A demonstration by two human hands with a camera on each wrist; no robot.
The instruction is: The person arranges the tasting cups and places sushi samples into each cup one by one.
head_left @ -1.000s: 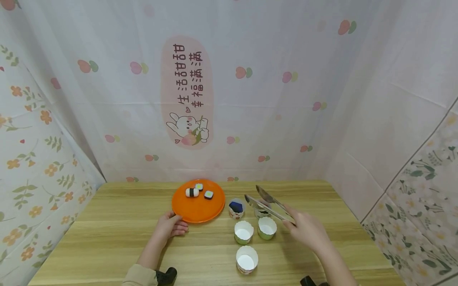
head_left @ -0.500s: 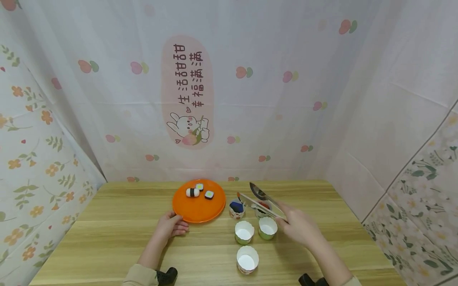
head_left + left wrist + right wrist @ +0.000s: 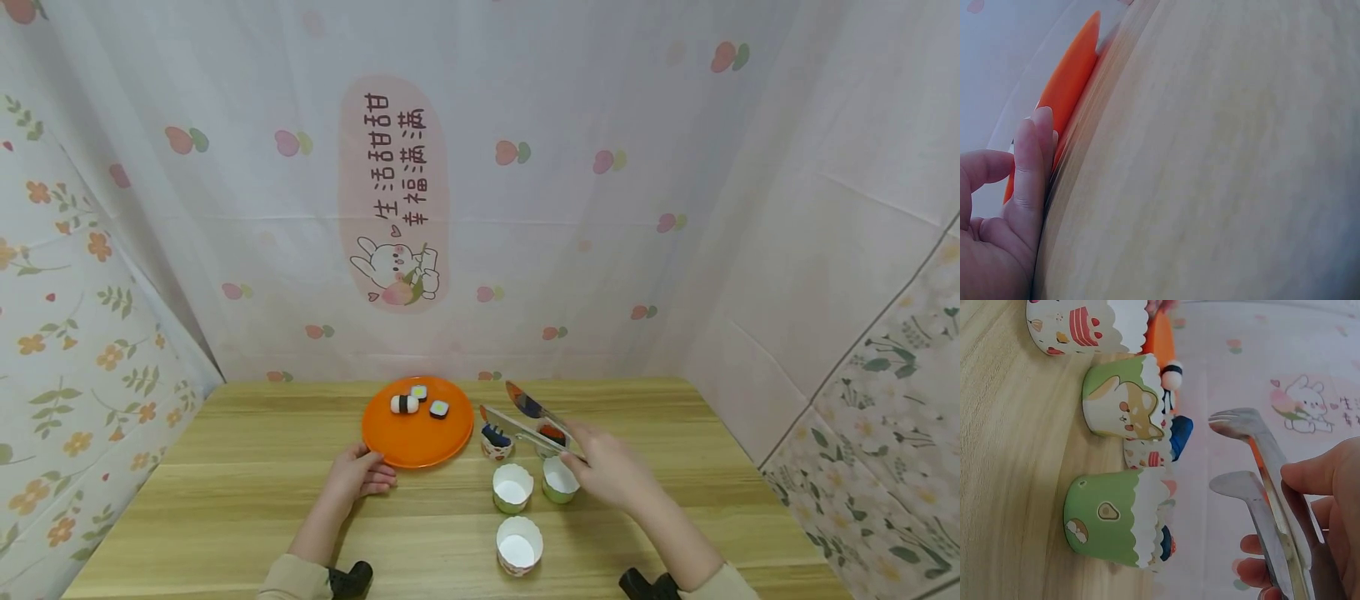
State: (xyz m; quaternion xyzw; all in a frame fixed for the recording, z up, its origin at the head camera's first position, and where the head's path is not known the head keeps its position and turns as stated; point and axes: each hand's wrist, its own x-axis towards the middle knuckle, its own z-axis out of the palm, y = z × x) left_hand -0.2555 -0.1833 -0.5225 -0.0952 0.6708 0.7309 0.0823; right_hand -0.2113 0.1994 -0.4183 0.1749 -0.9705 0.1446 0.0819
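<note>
At the front left rim of the round orange plate (image 3: 408, 446), my left hand (image 3: 362, 477) pinches the edge between thumb and fingers. A white sushi piece with a dark band (image 3: 404, 404) and two small sushi rolls (image 3: 438, 409) lie on the plate. My right hand (image 3: 609, 468) holds metal tongs (image 3: 1272, 453), whose arms stand apart with nothing between the tips. In the head view the tongs hover over a paper cup (image 3: 497, 452) with a dark blue piece (image 3: 495, 434) in it. Partly hidden behind the tongs, another cup holds a red-topped piece (image 3: 553, 432).
Nearer to me stand a green paper cup (image 3: 512, 492), a second green cup (image 3: 559, 483) beside my right hand, and a patterned cup (image 3: 519, 546) at the front. All stand on a wooden table (image 3: 225, 500). A printed curtain (image 3: 600, 250) hangs behind it.
My right hand has moved left with the tongs, from above the red-topped piece's cup to over the dark blue piece's cup. My left hand and the plate have stayed put.
</note>
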